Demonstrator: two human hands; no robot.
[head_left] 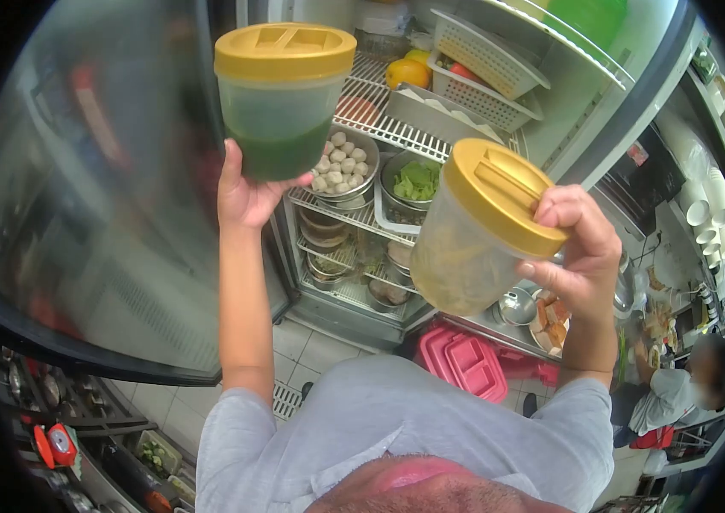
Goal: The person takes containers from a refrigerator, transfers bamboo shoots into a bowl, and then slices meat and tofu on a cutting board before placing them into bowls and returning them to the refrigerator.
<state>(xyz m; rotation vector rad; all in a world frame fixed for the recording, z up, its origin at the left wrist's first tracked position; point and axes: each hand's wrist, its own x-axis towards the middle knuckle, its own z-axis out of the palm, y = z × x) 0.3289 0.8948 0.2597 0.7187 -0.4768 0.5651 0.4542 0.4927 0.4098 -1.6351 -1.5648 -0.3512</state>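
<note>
My left hand [251,192] is closed round the lower part of a clear plastic jar of green liquid [281,128], held upright under its yellow lid [285,50]. My right hand [580,239] grips a second clear jar [456,256] by the rim of its yellow lid [503,192]. That jar tilts, and its pale contents are hard to make out. Both jars are raised in front of an open fridge. Behind them, a bowl of pale balls [347,167] and a bowl of green leaves [416,181] rest on a wire shelf.
The glass fridge door [106,188] stands open at left. White baskets [482,85] and an orange fruit [407,73] occupy an upper shelf. Pink plastic containers [465,359] are low at right. Another person [678,393] is at the far right. A red scale [59,443] sits lower left.
</note>
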